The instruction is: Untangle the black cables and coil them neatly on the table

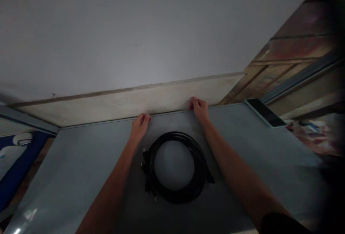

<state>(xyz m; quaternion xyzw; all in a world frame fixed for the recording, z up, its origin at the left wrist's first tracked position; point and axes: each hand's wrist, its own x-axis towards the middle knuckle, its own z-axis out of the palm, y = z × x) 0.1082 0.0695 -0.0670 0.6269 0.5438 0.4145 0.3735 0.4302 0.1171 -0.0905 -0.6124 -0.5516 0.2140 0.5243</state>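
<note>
A coil of black cable [198, 176] lies on the grey tabletop between my forearms, with its plug ends poking out at the left and lower right. Beyond the coil, my left hand [140, 123] rests near the table's back edge, its fingers curled in and nothing visible in them. My right hand [198, 107] is farther right at that same edge, fingers also curled, close to the pale strip at the foot of the wall. Neither hand touches the cable.
The grey table [88, 162] meets a white wall [121, 36] at the back. A phone [265, 112] lies at the table's right rear edge. Wooden boards [269, 72] stand behind it. At the far left, a white object [22, 139] sits on a blue surface.
</note>
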